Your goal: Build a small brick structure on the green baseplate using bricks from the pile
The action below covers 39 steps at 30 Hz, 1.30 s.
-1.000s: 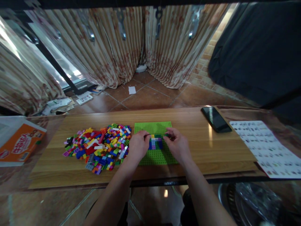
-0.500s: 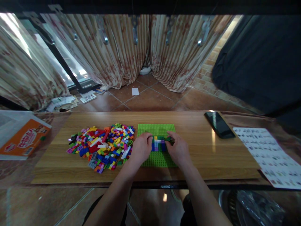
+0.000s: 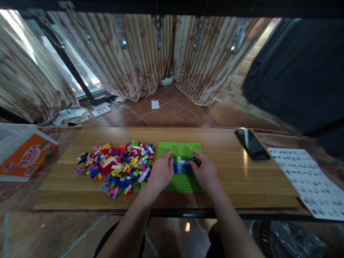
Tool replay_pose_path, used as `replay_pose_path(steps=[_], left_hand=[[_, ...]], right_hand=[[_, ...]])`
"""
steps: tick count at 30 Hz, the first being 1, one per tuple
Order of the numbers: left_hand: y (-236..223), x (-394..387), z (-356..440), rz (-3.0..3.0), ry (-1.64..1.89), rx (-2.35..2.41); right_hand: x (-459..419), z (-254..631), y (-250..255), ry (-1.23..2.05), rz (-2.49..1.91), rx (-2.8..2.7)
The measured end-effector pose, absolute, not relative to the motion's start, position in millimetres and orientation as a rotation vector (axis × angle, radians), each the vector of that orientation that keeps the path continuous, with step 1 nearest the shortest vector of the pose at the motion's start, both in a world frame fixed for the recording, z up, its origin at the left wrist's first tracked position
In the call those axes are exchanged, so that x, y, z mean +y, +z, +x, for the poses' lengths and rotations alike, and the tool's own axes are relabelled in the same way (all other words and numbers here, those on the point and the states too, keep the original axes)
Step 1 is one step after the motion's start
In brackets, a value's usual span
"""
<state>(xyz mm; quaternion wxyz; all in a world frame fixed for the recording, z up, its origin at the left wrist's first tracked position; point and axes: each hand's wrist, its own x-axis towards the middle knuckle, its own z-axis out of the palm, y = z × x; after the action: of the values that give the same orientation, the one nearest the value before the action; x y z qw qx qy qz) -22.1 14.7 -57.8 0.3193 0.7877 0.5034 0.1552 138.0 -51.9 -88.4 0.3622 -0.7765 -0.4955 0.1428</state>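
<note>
A green baseplate (image 3: 179, 147) lies on the wooden board, with a small block of blue, purple, white and yellow bricks (image 3: 181, 165) built at its middle. My left hand (image 3: 162, 171) rests on the plate's left side, fingers curled with the tips touching the block's left edge. My right hand (image 3: 204, 171) sits on the right side and pinches a small dark green brick (image 3: 192, 158) against the block's upper right corner. A heap of loose coloured bricks (image 3: 118, 166) lies just left of the plate.
A black phone (image 3: 252, 144) lies at the board's right end, beside a printed sheet (image 3: 306, 179). An orange box (image 3: 25, 158) sits at the far left. Beyond the table are a tiled floor, curtains and scattered papers.
Both hands stay at the brick block; the right fingers have pressed the dark green brick closer onto its corner. The camera has tilted a little.
</note>
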Motion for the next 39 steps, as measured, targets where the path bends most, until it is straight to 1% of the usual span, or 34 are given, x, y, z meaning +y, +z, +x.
replay_pose_path(steps=[8,15,18,27,39], left_hand=[[-60,14,-23,2.068,0.401,1.307],[-62,12,-23,2.092,0.419,1.306],[-64,12,-23,2.108,0.429,1.298],[-68,10,-24,2.142,0.454,1.281],[-69,8,-24,2.151,0.456,1.282]], right_hand=[[-53,139,-90,0.369,-1.771,-1.121],[-51,136,-90,0.445,-1.743,-1.089],[-50,134,-89,0.451,-1.755,-1.132],[-46,126,-88,0.286,-1.801,-1.365],[-38,114,-93,0.277,-1.759,-1.572]])
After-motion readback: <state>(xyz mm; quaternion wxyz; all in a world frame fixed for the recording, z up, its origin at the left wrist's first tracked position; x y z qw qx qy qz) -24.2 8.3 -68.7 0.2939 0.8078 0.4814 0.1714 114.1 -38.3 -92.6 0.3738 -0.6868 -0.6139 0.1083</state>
